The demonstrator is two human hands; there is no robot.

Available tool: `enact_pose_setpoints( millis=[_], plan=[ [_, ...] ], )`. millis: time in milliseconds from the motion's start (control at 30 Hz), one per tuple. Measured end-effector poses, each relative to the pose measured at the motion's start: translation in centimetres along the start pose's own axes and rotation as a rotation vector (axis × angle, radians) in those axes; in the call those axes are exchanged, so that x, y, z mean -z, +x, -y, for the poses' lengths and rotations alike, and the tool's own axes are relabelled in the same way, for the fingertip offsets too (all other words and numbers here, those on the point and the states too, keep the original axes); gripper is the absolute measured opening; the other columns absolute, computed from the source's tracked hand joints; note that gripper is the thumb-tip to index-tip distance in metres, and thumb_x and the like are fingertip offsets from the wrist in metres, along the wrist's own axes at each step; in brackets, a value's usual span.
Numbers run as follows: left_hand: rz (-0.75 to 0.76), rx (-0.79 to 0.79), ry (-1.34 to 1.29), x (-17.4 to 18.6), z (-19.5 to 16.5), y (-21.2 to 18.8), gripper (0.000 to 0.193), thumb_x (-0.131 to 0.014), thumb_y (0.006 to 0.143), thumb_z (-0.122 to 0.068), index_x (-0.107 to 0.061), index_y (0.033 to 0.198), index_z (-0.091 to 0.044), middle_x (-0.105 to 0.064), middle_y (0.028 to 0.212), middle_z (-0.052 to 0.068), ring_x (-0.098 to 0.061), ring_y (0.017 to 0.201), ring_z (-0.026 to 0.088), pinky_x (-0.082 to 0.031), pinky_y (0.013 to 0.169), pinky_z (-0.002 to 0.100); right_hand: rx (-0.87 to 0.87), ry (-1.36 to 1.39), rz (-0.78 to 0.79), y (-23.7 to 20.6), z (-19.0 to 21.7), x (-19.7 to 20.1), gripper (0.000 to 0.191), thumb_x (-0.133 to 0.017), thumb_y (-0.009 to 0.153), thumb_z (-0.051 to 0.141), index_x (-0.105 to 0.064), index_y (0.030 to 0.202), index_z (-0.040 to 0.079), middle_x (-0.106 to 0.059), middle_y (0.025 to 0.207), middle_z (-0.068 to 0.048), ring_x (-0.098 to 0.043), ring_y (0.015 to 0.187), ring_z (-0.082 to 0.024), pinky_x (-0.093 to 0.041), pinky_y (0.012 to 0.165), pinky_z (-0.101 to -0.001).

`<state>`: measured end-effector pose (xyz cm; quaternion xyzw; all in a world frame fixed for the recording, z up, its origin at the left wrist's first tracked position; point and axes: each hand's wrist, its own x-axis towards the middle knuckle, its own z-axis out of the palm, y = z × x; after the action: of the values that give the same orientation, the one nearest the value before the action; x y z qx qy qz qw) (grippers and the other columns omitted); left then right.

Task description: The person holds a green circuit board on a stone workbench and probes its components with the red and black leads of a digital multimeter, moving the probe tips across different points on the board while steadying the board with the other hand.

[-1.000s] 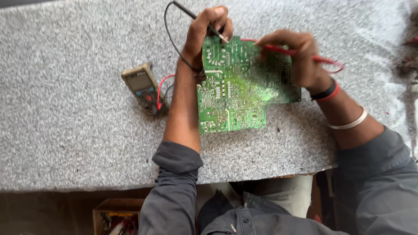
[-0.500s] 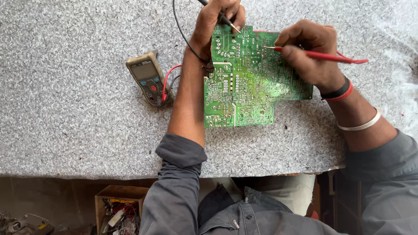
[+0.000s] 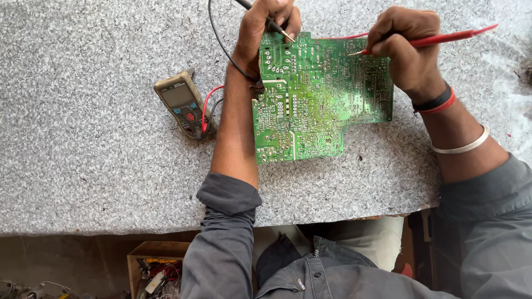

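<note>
A green circuit board [image 3: 310,99] lies solder side up on the speckled grey table [image 3: 83,166]. My left hand [image 3: 266,25] grips a black test probe [image 3: 271,25], its metal tip touching the board's upper left corner. My right hand [image 3: 407,47] pinches a red test probe [image 3: 443,39], tip resting on the board's upper right area. Left of my forearm lies a brown handheld multimeter [image 3: 183,105], with red and black leads plugged into its lower end.
The black lead [image 3: 219,44] curves up past my left wrist. Below the table's front edge stands a wooden box [image 3: 155,271] of loose parts and wires. Small debris lies at the far right edge of the table.
The view has drifted, so the board and hands sit higher and further right in the picture. Both probes stay on the board; the red probe's tip has shifted slightly across it.
</note>
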<state>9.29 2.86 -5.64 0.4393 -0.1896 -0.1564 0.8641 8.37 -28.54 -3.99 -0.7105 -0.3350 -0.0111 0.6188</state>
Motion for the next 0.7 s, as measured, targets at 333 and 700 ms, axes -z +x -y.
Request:
enact_pose_setpoints(
  millis=[333, 700],
  plan=[
    [-0.055, -0.006, -0.018, -0.7, -0.5, -0.3, 0.032, -0.052, 0.108, -0.031, -0.045, 0.084, -0.011, -0.056, 0.074, 0.009, -0.050, 0.064, 0.013, -0.043, 0.057, 0.028, 0.011, -0.078, 0.032, 0.3, 0.9, -1.5, 0.018, -0.051, 0.089, -0.002, -0.065, 0.079, -0.003, -0.068, 0.074, -0.011, -0.060, 0.059, -0.010, -0.048, 0.055, -0.0237],
    [-0.039, -0.022, -0.018, 0.2, 0.1, -0.4, 0.036, -0.053, 0.111, -0.035, -0.045, 0.086, -0.010, -0.058, 0.074, 0.011, -0.049, 0.063, 0.014, -0.044, 0.061, 0.029, 0.065, -0.190, 0.139, 0.6, 2.9, -2.1, 0.026, -0.049, 0.089, 0.000, -0.074, 0.093, -0.005, -0.070, 0.075, -0.014, -0.062, 0.057, -0.013, -0.050, 0.055, -0.0251]
  ],
)
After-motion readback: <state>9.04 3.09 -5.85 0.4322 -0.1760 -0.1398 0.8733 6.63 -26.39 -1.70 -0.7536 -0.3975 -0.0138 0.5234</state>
